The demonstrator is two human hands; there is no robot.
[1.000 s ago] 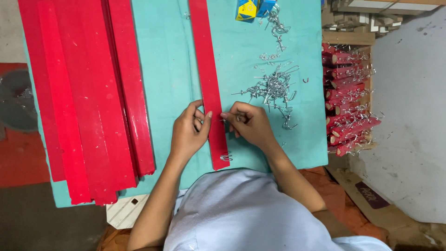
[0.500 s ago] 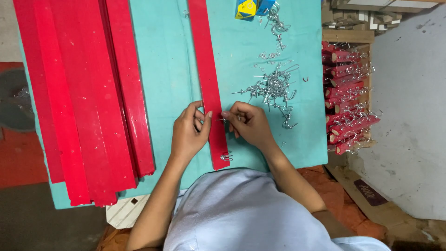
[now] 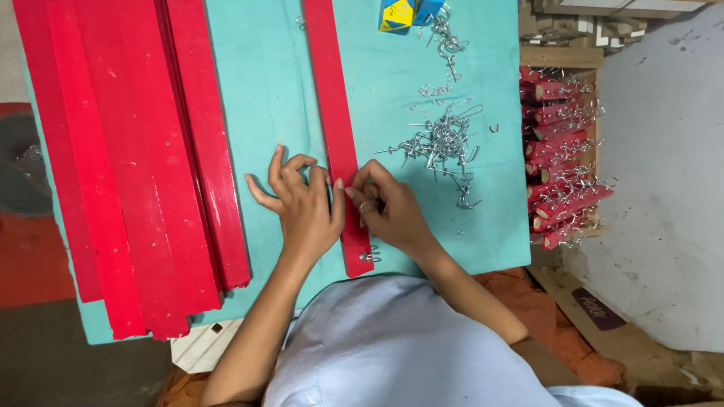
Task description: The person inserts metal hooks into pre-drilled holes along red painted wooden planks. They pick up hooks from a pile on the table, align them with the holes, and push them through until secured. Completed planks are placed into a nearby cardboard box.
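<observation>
A single long red strip (image 3: 334,128) lies lengthwise on the turquoise surface (image 3: 279,90), running from the far edge down to the near edge in front of the person. Both hands meet on its lower part. The left hand (image 3: 305,207) lies palm-down on the surface just beside the strip's left edge, its fingers (image 3: 290,167) spread and loosely curled, the thumb side pressed against the strip — holding it steady rather than gripping anything. The right hand (image 3: 388,209) rests on the strip's right edge with its fingers (image 3: 363,177) pinched together on the red face; whether a small metal piece sits between them cannot be told. Near the strip's close end a small metal hook (image 3: 369,257) is already fixed.

To the right of the hands, a loose heap of metal hooks (image 3: 441,143) is scattered on the surface, thinning out toward a small blue-and-yellow box (image 3: 407,11) at the far edge. Left of the hands lies a stack of red strips (image 3: 136,151), side by side and overlapping. Beyond the surface's right edge, a wooden crate (image 3: 562,59) holds red pieces with hooks attached (image 3: 562,166) — piled end-on.
</observation>
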